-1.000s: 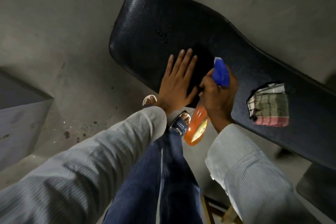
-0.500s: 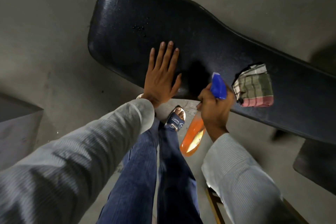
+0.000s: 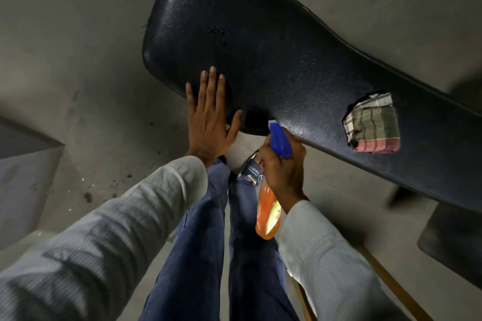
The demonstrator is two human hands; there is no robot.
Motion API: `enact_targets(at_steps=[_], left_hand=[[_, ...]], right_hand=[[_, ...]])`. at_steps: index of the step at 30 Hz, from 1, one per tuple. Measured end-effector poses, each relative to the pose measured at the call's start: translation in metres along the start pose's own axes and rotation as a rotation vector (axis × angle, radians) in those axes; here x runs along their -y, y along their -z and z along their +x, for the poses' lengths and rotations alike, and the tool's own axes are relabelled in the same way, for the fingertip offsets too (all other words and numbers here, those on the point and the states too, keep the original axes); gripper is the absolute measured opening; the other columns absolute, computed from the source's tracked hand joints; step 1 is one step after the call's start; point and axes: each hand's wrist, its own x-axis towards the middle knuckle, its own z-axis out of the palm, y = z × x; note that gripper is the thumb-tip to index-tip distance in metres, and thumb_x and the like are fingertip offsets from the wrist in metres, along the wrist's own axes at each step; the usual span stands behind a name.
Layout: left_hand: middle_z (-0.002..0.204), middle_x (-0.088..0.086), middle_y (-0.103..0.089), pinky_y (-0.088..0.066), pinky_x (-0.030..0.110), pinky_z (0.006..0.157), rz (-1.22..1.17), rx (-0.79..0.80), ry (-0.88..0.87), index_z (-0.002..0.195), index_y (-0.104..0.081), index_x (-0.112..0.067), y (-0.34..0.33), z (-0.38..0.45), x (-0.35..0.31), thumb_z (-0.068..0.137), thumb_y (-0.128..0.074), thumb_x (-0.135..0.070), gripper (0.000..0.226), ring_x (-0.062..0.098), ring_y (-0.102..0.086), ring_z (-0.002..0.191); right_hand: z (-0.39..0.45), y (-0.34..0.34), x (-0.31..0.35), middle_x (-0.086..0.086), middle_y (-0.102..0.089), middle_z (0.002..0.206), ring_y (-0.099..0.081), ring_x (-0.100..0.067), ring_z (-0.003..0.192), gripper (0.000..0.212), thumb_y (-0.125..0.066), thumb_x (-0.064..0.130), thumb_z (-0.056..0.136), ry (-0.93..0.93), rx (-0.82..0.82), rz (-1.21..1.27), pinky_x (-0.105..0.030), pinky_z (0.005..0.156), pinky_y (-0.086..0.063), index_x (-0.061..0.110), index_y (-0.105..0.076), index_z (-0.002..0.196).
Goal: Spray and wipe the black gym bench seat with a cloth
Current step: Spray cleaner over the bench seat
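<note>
1. Your left hand is flat and open, fingers straight and close together, thumb splayed right. It holds nothing.
2. The fingertips of that hand overlap the near edge of the black bench seat; the palm sits out over the floor. Can't tell from this angle whether the fingers actually press on the pad or hover above it.
3. Your right hand is wrapped tight around the neck of the spray bottle, just under the blue trigger head.
4. The bottle is tilted: orange body down and toward you, beside your right sleeve; blue head up, nozzle end at the near edge of the seat.
5. Whether a finger is on the trigger is hidden by the hand.
6. The seat runs diagonally, wide rounded end at top centre, narrowing toward the right edge of the view. Small dark cluster of droplets or specks on the wide part, well apart from both hands.
7. The checked cloth lies folded on the narrower part of the seat, right of the bottle, untouched by either hand.
8. Your jeans and a sandalled foot show below, between the two arms.
</note>
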Motion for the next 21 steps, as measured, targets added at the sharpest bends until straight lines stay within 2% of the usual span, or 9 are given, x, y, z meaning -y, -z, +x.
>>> enact_targets(at_steps=[2,6,12,17,19,21], left_hand=[[0.176,0.021,-0.019,-0.01,0.062,0.133,-0.009,-0.019,0.03,0.166,-0.026,-0.002,0.002,-0.001,0.005,0.105,-0.046,-0.057,0.085,0.039,-0.015,0.165],[0.176,0.023,-0.016,-0.006,0.059,0.135,-0.027,-0.046,0.143,0.167,-0.022,0.0,0.003,0.0,0.013,0.102,-0.05,-0.064,0.095,0.04,-0.012,0.165],[0.177,0.024,-0.008,-0.008,0.062,0.133,-0.123,-0.065,0.283,0.168,-0.016,0.0,0.005,0.007,0.025,0.1,-0.051,-0.069,0.104,0.042,-0.006,0.166],[0.177,0.024,-0.01,-0.01,0.061,0.133,-0.178,-0.079,0.29,0.167,-0.017,0.002,0.012,0.009,0.043,0.095,-0.062,-0.07,0.111,0.041,-0.007,0.166],[0.177,0.025,-0.01,-0.011,0.061,0.133,-0.219,-0.078,0.299,0.167,-0.017,0.003,0.014,0.009,0.048,0.094,-0.059,-0.071,0.112,0.042,-0.007,0.165],[0.176,0.026,-0.011,-0.011,0.06,0.134,-0.248,-0.076,0.308,0.166,-0.018,0.004,0.016,0.007,0.048,0.095,-0.047,-0.076,0.111,0.043,-0.008,0.165]], right_hand=[[0.0,-0.009,0.002,-0.006,-0.063,0.079,-0.064,-0.037,0.078,0.019,-0.061,0.037,0.082,0.007,0.044,-0.075,-0.059,0.075,-0.06,0.019,-0.062,0.086],[0.007,-0.026,0.017,-0.003,-0.061,0.083,-0.062,-0.035,0.081,0.015,-0.061,0.036,0.082,0.064,0.085,-0.107,-0.063,0.081,-0.058,0.022,-0.06,0.088],[0.023,-0.05,0.041,-0.008,-0.062,0.083,-0.063,-0.033,0.077,0.03,-0.056,0.042,0.082,0.166,0.125,-0.139,-0.058,0.077,-0.06,0.014,-0.061,0.091],[0.041,-0.072,0.065,-0.005,-0.058,0.081,-0.058,-0.023,0.071,0.013,-0.06,0.03,0.09,0.278,0.161,-0.142,-0.048,0.069,-0.057,0.018,-0.059,0.087],[0.046,-0.081,0.073,-0.003,-0.055,0.074,-0.058,-0.027,0.068,0.022,-0.056,0.037,0.088,0.285,0.165,-0.132,-0.049,0.067,-0.057,0.015,-0.059,0.084],[0.052,-0.088,0.081,0.0,-0.053,0.071,-0.057,-0.029,0.065,0.034,-0.052,0.042,0.084,0.293,0.159,-0.109,-0.047,0.066,-0.054,0.009,-0.061,0.084]])
